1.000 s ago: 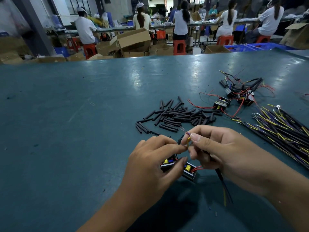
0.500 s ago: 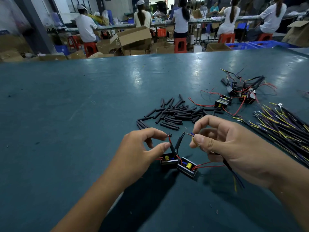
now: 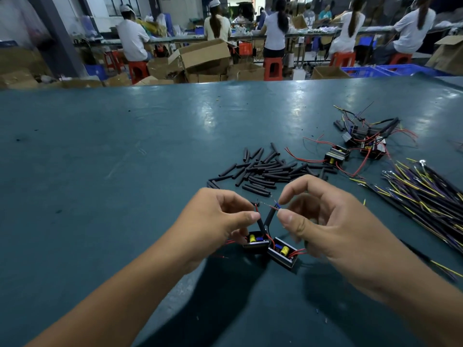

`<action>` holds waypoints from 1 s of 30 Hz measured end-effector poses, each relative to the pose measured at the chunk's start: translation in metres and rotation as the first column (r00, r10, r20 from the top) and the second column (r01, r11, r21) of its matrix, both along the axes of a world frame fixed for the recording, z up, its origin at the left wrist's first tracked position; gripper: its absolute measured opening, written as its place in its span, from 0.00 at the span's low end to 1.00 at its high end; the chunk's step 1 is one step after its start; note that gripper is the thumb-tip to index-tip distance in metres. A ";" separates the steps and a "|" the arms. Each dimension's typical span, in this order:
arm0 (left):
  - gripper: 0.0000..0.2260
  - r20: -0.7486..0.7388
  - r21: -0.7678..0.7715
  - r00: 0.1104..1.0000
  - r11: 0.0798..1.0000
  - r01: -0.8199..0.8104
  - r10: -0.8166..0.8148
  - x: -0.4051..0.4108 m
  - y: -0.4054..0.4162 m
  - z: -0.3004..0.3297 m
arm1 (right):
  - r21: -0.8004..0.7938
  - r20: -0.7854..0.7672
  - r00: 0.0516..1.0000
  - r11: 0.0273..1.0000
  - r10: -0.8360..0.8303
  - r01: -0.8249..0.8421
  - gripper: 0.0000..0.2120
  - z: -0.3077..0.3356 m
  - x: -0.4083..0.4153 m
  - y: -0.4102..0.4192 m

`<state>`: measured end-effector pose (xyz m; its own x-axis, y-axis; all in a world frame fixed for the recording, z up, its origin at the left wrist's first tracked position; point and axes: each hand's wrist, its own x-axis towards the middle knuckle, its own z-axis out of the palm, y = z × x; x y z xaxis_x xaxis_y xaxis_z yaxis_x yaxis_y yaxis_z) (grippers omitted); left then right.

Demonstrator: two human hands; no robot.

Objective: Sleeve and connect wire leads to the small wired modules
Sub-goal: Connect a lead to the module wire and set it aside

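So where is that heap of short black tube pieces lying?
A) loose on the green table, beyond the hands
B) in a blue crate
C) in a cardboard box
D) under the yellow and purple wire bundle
A: the heap of short black tube pieces lies loose on the green table, just beyond the left hand and right hand.

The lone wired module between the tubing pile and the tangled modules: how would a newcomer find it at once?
Start on the teal worktable at the heap of short black sleeve tubes beyond the hands. Just right of that heap sits one small black box module with a yellow part, trailing thin red leads. Unlike the tangled cluster of modules farther right, it sits apart from the rest.
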<state>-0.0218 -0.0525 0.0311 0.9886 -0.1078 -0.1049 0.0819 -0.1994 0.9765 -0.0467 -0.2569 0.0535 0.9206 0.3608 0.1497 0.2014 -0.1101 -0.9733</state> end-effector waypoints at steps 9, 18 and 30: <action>0.02 0.005 -0.196 0.996 0.977 -0.086 0.089 -0.003 -0.012 -0.022 | 0.104 -0.126 0.990 0.992 -0.061 0.074 0.05 -0.011 0.002 0.009; 0.07 0.102 -0.129 0.981 0.980 -0.154 0.168 -0.009 -0.022 -0.039 | -0.084 -0.001 0.996 0.993 -0.084 0.084 0.11 -0.019 0.006 0.008; 0.03 0.365 0.114 0.929 0.988 -0.107 0.058 -0.008 -0.024 -0.038 | -0.327 0.115 0.981 0.927 -0.155 0.185 0.07 -0.021 0.009 -0.001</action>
<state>-0.0301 -0.0762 -0.0068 0.9672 -0.0336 0.2516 -0.2482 -0.3333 0.9096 -0.0380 -0.2583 0.0320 0.9615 0.2427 0.1287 0.2319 -0.4660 -0.8539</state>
